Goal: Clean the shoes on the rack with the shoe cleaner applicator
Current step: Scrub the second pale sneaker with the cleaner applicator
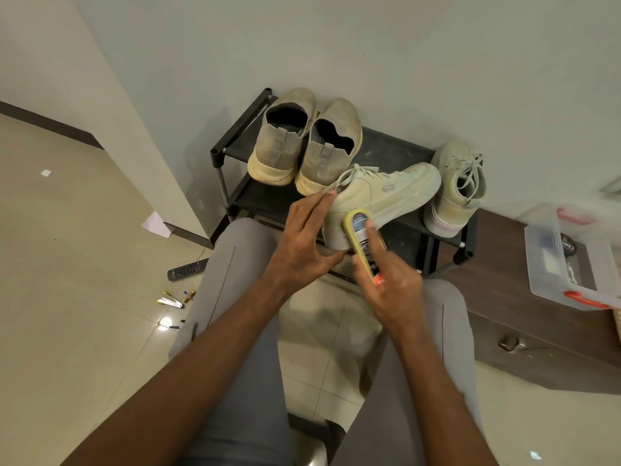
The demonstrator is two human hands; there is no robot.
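Pale-green laced suede sneaker (379, 193), braced by your left hand (302, 243), may tip off the black rack (396, 146) if your right hand (389, 284), gripping the yellow-rimmed oval applicator (361, 237), scrubs hard

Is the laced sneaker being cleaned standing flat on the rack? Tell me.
No: the left hand holds the laced sneaker tilted on its side above the rack, while the right hand presses the applicator against it.

No text is reading clearly anywhere. The yellow-rimmed oval shoe cleaner applicator (364, 245) is showing a dark printed label with a red patch, its lettering too blurred to make out. At three o'clock, a round black tin (568, 247) inside the clear plastic box (551, 264) is carrying white letters, also illegible.
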